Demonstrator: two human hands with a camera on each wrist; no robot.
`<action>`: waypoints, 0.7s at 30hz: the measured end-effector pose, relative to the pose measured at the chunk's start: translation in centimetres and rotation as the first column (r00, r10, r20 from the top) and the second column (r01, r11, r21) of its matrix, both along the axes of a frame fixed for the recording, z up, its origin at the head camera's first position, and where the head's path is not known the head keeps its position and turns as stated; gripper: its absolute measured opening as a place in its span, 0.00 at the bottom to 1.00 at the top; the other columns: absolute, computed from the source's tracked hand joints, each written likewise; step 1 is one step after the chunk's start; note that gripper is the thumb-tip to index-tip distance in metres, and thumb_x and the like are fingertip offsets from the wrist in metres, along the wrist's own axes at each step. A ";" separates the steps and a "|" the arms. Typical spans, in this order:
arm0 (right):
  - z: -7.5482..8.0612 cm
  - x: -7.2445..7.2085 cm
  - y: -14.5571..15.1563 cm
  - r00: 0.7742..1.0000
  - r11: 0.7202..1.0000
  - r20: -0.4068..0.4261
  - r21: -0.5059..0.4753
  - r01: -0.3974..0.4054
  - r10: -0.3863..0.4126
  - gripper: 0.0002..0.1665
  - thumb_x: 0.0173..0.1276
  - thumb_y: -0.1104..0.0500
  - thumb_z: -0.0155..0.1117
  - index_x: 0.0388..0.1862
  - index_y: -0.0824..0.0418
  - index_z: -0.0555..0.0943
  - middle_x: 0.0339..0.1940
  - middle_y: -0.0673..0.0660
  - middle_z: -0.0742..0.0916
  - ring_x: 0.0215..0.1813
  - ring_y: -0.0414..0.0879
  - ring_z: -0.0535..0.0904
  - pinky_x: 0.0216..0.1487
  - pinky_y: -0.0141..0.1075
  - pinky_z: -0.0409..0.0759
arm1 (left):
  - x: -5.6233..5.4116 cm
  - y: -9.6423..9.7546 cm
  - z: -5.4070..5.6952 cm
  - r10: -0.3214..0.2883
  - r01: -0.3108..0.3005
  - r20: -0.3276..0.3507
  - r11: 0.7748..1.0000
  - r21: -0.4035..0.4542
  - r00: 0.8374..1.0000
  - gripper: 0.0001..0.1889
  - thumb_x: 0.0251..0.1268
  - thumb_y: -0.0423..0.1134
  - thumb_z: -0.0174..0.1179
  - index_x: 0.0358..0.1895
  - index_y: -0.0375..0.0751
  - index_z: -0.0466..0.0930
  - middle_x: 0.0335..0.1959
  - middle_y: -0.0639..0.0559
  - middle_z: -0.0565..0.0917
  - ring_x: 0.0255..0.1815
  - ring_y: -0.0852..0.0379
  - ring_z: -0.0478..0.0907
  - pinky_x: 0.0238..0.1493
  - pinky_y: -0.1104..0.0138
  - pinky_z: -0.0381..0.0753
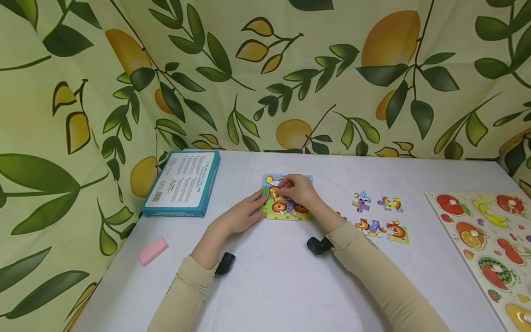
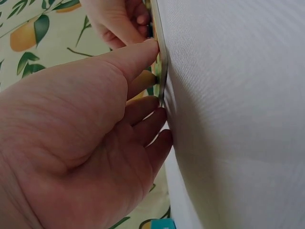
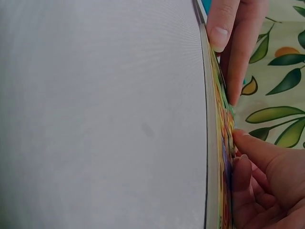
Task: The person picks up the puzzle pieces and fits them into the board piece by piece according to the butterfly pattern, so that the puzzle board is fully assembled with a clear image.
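Observation:
A bright jigsaw board [image 1: 269, 215] lies flat on the table, with pieces fitted in it. My left hand [image 1: 242, 213] rests at its left edge, fingers stretched, the fingertips touching the board and its green corner. Above the middle of the board, my right hand [image 1: 300, 190] has curled fingers and pinches a jigsaw piece [image 1: 274, 192] between thumb and fingers, low against the board. In the right wrist view the right thumb [image 3: 252, 145] presses on the edge of slightly raised pieces. The far side of the board is partly hidden by the right hand.
Several loose jigsaw pieces [image 1: 362, 202] lie right of the board, one partly behind the right forearm. A fruit puzzle board [image 1: 460, 233] occupies the right side. To the left are a teal-edged box [image 1: 180, 184] and a pink block [image 1: 153, 251]. A patterned curtain [image 1: 265, 92] hangs behind.

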State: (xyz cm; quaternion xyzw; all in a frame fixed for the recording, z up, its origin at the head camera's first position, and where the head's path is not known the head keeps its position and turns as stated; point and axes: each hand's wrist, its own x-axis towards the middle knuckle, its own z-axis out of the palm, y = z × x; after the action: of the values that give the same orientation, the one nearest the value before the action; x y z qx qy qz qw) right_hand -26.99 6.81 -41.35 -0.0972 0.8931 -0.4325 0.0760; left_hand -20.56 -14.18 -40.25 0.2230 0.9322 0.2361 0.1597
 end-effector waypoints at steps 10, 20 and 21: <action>0.0 0.0 -0.1 1.000 1.000 0.000 -0.001 0.012 -0.012 0.10 0.62 0.56 0.72 0.37 0.60 0.83 0.26 0.53 0.81 0.22 0.41 0.74 0.25 0.30 0.72 | 0.1 0.1 0.0 0.010 -0.010 -0.001 1.000 -0.004 1.000 0.31 0.76 0.48 0.50 0.77 0.45 0.55 0.79 0.49 0.48 0.78 0.49 0.47 0.74 0.54 0.53; -0.1 0.1 -0.1 1.000 1.000 0.002 -0.005 0.010 -0.010 0.11 0.62 0.55 0.72 0.38 0.60 0.83 0.25 0.53 0.80 0.22 0.42 0.74 0.24 0.30 0.72 | 0.2 0.0 0.0 -0.002 0.002 -0.005 1.000 0.005 1.000 0.31 0.76 0.48 0.50 0.77 0.45 0.54 0.79 0.48 0.47 0.78 0.48 0.45 0.74 0.54 0.52; -0.2 0.1 -0.1 1.000 1.000 0.007 -0.009 0.010 -0.010 0.11 0.63 0.55 0.72 0.38 0.60 0.83 0.26 0.53 0.80 0.22 0.42 0.74 0.24 0.30 0.72 | 0.2 0.0 0.0 0.000 0.000 -0.004 1.000 0.006 1.000 0.31 0.76 0.48 0.50 0.77 0.45 0.55 0.79 0.48 0.47 0.78 0.48 0.45 0.74 0.54 0.52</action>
State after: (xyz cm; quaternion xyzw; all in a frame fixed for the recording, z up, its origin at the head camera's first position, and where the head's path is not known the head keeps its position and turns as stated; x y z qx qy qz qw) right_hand -26.91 6.72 -41.51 -0.0917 0.8914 -0.4373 0.0764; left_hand -20.39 -14.22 -40.22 0.2240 0.9318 0.2385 0.1574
